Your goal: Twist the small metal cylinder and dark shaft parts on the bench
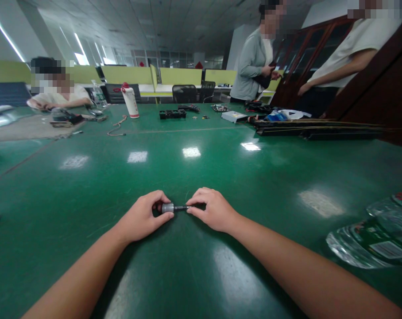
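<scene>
A small tool with a grey cylindrical handle point(168, 208) and a thin dark shaft lies level, low over the green table point(194, 173). Around its handle end, the fingers and thumb of my left hand point(144, 217) are closed. My right hand point(216, 209) pinches the tip of the shaft between thumb and fingertips. Whether the tip holds a separate small piece is too small to tell. Both forearms come in from the bottom corners of the view.
Clear bottles point(370, 243) lie at the right edge. Across the far side are a white bottle point(131, 102), a cord point(116, 128), a black part point(172, 114), a silver box point(234, 116) and long black strips point(287, 129). One person sits far left; two stand far right.
</scene>
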Demonstrator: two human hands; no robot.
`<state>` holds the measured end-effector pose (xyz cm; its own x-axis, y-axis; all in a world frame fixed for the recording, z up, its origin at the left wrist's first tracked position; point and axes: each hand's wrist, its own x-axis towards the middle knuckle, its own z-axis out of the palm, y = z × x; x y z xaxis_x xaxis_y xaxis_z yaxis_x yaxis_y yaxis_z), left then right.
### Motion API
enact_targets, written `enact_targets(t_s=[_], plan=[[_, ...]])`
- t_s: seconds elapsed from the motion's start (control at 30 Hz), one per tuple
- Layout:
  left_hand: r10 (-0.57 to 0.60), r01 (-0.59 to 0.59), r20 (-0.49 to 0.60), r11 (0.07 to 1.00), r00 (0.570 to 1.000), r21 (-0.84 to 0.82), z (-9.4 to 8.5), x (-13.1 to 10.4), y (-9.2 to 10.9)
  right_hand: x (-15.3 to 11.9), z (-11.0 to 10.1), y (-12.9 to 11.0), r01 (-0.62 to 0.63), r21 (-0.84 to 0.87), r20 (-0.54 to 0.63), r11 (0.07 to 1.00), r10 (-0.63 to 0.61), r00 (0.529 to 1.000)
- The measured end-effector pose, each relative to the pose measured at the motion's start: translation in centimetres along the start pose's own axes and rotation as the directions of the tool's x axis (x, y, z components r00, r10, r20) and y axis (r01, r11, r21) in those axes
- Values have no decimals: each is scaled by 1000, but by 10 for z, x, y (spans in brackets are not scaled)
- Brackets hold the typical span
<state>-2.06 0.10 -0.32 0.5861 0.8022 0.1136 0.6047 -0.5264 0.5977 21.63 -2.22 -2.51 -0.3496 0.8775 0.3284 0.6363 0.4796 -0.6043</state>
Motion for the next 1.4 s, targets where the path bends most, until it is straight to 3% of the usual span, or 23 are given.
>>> enact_targets(t_s=[0.13,0.4,0.63,0.97,1.4], plan=[[48,-47,22,999,999,-18,1,1,2,-1,2,-3,38,29,40,999,-39,998],[15,-16,39,999,999,29,2,1,3,0,1,-7,9,26,31,1000,-10,999],[97,-104,85,991,992,84,1,2,7,0,2,-8,27,43,58,999,-30,998],[103,-110,77,989,992,95,2,2,6,-1,2,-7,101,7,95,995,-101,990],[104,-112,91,989,990,94,2,2,6,0,0,-8,75,7,99,997,-76,992]])
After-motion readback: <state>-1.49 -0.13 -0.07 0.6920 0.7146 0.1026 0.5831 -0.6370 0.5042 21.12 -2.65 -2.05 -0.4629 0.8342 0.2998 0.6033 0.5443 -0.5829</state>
